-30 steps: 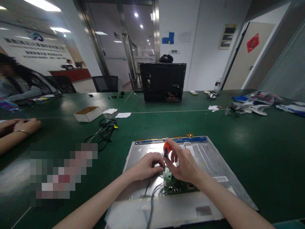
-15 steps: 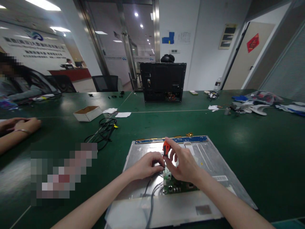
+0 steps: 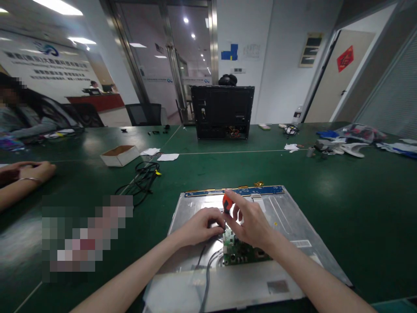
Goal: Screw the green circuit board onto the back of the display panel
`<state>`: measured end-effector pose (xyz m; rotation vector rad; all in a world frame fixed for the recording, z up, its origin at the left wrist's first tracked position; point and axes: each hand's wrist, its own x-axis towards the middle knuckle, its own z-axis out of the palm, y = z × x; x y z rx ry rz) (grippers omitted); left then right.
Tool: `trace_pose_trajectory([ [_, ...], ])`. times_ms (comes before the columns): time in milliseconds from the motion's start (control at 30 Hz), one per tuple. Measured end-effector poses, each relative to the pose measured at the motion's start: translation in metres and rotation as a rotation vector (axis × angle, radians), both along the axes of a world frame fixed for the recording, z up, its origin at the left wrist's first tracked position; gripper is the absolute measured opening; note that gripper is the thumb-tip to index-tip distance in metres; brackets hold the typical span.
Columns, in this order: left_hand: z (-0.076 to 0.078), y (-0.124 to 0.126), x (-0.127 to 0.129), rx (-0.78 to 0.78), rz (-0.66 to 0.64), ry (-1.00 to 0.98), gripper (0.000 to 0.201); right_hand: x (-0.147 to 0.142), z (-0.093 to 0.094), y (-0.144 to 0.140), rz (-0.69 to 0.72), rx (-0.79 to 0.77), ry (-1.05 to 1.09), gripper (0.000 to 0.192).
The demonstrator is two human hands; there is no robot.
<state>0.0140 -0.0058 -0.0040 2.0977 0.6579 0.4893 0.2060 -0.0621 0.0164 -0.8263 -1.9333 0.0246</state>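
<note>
My right hand point(image 3: 249, 217) is closed around the red and black handle of a screwdriver point(image 3: 227, 203), its index finger reaching over the top. The screwdriver stands upright over the left edge of a green circuit board point(image 3: 239, 252); its tip is hidden behind the fingers. Beside it, my left hand point(image 3: 208, 224) is pinched at the board's edge, and what its fingertips hold, if anything, is too small to name. The board sits on the metal back of a flat display panel point(image 3: 280, 221). A grey cable point(image 3: 207, 282) runs from near the board toward me.
A blue circuit strip point(image 3: 267, 190) lines the panel's far edge. To the left lie a coiled black cable point(image 3: 143, 180) and an open white box point(image 3: 120, 156). A black monitor housing point(image 3: 224, 113) stands at the back. Another person's hands point(image 3: 35, 171) rest at far left.
The screwdriver's handle has turned slightly in my right hand, showing more of its red side. My left hand stays in place.
</note>
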Motion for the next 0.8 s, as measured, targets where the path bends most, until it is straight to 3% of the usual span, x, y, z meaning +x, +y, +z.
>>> trace_pose_trajectory([
  [500,0.0022,-0.0002,0.0003,0.011,-0.013,0.045,0.008,-0.0009,-0.0001,-0.0008,0.012,-0.054,0.023,0.060],
  [800,0.0002,0.0009,0.0008,0.002,-0.017,0.026,0.010,0.0008,-0.0001,0.0021,0.001,-0.005,0.006,0.061],
])
